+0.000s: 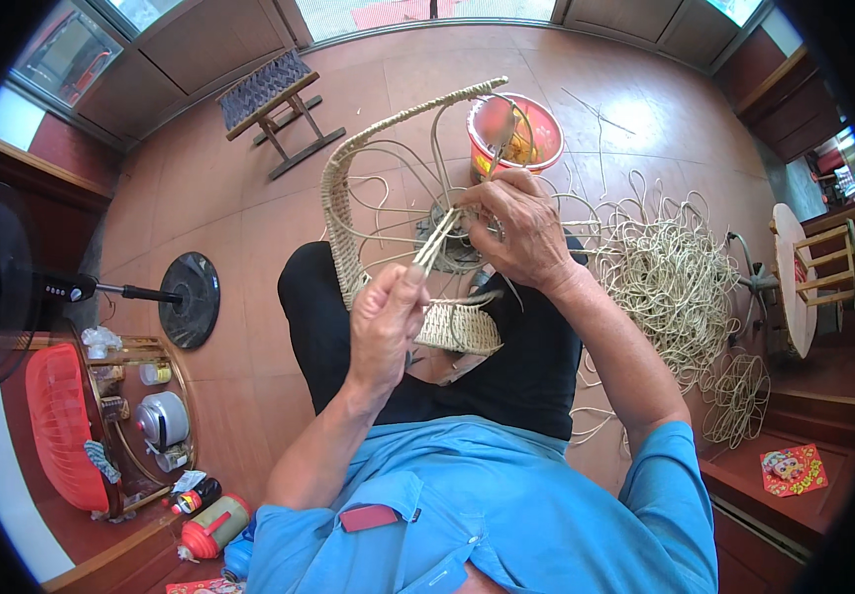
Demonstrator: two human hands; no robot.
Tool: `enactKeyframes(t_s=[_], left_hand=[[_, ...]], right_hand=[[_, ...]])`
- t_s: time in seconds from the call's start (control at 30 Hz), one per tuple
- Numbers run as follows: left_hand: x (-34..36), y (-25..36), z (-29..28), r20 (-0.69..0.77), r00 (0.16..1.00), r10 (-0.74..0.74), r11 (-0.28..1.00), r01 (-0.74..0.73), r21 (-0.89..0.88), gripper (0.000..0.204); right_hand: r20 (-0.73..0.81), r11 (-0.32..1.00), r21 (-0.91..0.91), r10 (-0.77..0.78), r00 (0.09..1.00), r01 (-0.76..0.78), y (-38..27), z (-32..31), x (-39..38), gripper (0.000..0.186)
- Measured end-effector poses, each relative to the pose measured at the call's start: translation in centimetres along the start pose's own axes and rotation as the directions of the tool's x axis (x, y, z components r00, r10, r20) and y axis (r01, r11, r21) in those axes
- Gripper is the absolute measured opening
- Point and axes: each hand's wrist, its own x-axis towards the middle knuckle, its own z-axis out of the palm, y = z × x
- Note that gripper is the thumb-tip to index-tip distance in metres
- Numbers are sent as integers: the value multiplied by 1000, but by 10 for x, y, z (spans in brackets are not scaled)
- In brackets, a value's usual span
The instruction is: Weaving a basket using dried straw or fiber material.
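Reddish tiled floor [249, 247] (shiny with glare [635, 104]), wooden stool [267, 92].

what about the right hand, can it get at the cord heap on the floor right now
Probably yes, perhaps with a lean: the cord heap lies off to the right, and nothing visible blocks the way. The right hand is pinching pale strands, though, so it may need to let go first.

Pale strands [435, 246] are pinched by the left hand [386, 322] and the right hand [526, 233], held above the lap. Beneath them, a curved wicker piece [339, 203] with bare canes is seen. A red bucket [483, 156] is placed beyond; cord [665, 287] is heaped to the right, while a stool [271, 91] and a fan [61, 287] are stood to the left
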Motion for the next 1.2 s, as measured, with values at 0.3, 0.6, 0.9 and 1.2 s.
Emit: enactKeyframes(t_s=[0.3,0.6,0.9,1.2], left_hand=[[0,47,-29,139,911,389,909,-404,101,35],[38,131,-61,76,720,690,180,-272,945,19],[80,43,8,685,579,442,-447,-520,728,30],[110,89,17,793,555,252,-494,-631,598,11]], right_hand=[[-68,996,57,71,995,-67,4,5,-5,17],[-132,998,44,55,990,-50,-5,16,1,11],[-160,998,13,58,985,-57,-6,16,1,10],[-179,999,17,37,983,-35,-8,10,-3,14]])
